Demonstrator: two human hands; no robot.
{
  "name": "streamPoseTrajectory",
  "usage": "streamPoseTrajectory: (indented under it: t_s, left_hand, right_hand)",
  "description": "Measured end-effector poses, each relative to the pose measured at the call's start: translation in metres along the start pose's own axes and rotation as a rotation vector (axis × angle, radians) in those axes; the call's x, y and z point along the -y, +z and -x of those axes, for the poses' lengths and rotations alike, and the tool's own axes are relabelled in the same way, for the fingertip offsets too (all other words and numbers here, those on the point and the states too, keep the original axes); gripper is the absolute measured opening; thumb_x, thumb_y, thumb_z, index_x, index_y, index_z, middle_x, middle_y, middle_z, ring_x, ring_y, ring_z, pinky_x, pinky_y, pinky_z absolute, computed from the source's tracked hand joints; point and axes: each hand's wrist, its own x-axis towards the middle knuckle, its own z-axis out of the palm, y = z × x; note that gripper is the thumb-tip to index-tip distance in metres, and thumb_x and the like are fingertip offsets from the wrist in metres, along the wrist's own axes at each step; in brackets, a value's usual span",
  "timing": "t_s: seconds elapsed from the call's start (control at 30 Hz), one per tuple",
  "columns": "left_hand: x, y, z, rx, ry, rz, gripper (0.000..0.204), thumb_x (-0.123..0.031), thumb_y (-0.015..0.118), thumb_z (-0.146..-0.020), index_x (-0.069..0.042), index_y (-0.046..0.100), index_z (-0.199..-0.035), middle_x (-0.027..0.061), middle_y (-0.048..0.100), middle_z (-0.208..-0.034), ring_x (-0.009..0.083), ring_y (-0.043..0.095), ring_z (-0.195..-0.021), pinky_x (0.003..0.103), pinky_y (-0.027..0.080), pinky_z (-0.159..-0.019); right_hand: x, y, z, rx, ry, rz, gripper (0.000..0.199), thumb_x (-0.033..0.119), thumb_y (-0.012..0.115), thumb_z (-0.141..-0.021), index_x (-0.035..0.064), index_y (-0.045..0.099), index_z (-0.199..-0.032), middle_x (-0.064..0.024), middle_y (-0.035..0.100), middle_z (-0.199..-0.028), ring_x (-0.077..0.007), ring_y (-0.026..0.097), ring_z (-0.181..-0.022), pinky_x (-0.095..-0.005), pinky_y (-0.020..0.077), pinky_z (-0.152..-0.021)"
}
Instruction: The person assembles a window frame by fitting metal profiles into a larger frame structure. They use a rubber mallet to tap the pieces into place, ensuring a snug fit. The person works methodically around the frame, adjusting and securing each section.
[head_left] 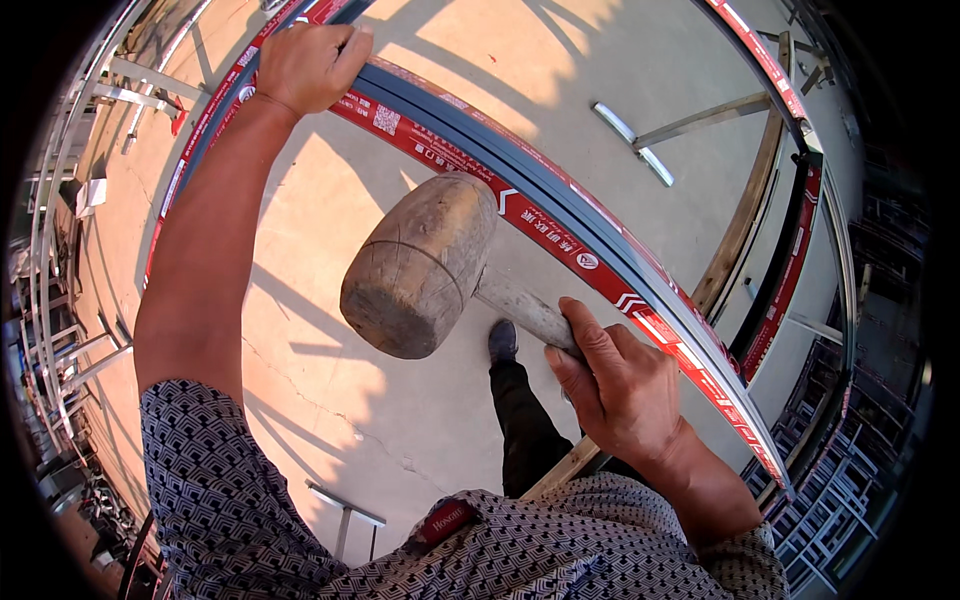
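Note:
My right hand (pixel 628 385) is closed round the handle of a wooden mallet (pixel 420 265). The thick, barrel-shaped head is worn and cracked. It hangs in the air on the near side of a long dark grey frame profile (pixel 470 135) covered with red protective film. In this view the mallet head overlaps the film's lower edge; whether they touch I cannot tell. At the far left, my left hand (pixel 315 68) grips the profile with fingers curled over it, close to where another red-filmed profile (pixel 215 125) meets it. My left fingertips are partly hidden.
A wooden beam (pixel 745 220) and another red-filmed profile (pixel 790 270) stand to the right. Metal-topped supports (pixel 635 145) rise from the concrete floor (pixel 330 400). My foot (pixel 503 342) is below the mallet. Stacked metal frames (pixel 835 500) lie at the lower right.

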Motion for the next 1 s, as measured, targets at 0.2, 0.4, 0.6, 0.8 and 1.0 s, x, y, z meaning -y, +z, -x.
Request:
streamPoseTrajectory:
  t_s: [0.2, 0.4, 0.6, 0.8, 1.0]
  left_hand:
    - [-0.001, -0.002, -0.001, 0.000, 0.054, -0.056, 0.050, -0.050, 0.051, -0.107, -0.017, 0.083, -0.086, 0.0145, 0.075, -0.075, 0.0386, 0.072, -0.070, 0.050, 0.056, -0.063]
    - [-0.001, -0.002, 0.001, 0.065, -0.046, -0.065, 0.050, -0.043, 0.046, -0.110, -0.016, 0.081, -0.086, 0.0102, 0.076, -0.080, 0.0368, 0.071, -0.075, 0.046, 0.053, -0.064]
    - [0.003, -0.001, 0.000, 0.121, -0.022, -0.114, 0.049, -0.038, 0.042, -0.112, -0.016, 0.083, -0.094, 0.0077, 0.079, -0.088, 0.0354, 0.072, -0.081, 0.044, 0.055, -0.070]
    - [0.004, -0.002, 0.004, 0.019, 0.103, -0.011, 0.046, -0.031, 0.039, -0.113, -0.014, 0.080, -0.102, 0.0115, 0.079, -0.094, 0.0371, 0.073, -0.086, 0.046, 0.056, -0.072]
    - [0.009, 0.006, 0.006, 0.058, 0.115, 0.020, 0.051, -0.032, 0.033, -0.116, -0.006, 0.078, -0.117, 0.0156, 0.078, -0.113, 0.0381, 0.071, -0.107, 0.044, 0.052, -0.101]
  right_hand:
    - [-0.021, 0.000, 0.013, -0.094, -0.033, -0.098, 0.053, 0.025, 0.082, -0.096, -0.0003, 0.067, -0.140, -0.0076, 0.065, -0.073, -0.0218, 0.065, -0.057, -0.0397, 0.0519, -0.052]
    - [-0.015, -0.006, 0.014, -0.051, 0.035, -0.036, 0.047, 0.025, 0.081, -0.097, 0.0020, 0.069, -0.136, -0.0087, 0.065, -0.073, -0.0231, 0.063, -0.056, -0.0404, 0.0494, -0.050]
    - [-0.017, -0.010, 0.046, -0.029, -0.005, -0.041, 0.049, 0.028, 0.084, -0.093, 0.0059, 0.070, -0.135, -0.0048, 0.063, -0.073, -0.0215, 0.062, -0.054, -0.0379, 0.0487, -0.047]
    - [-0.034, -0.002, 0.090, 0.029, 0.033, -0.043, 0.044, 0.029, 0.085, -0.091, 0.0071, 0.071, -0.127, -0.0032, 0.060, -0.071, -0.0213, 0.061, -0.053, -0.0386, 0.0470, -0.045]
    - [-0.047, -0.006, 0.129, 0.051, 0.074, -0.052, 0.041, 0.030, 0.085, -0.091, 0.0072, 0.070, -0.122, -0.0030, 0.058, -0.070, -0.0224, 0.061, -0.053, -0.0399, 0.0464, -0.045]
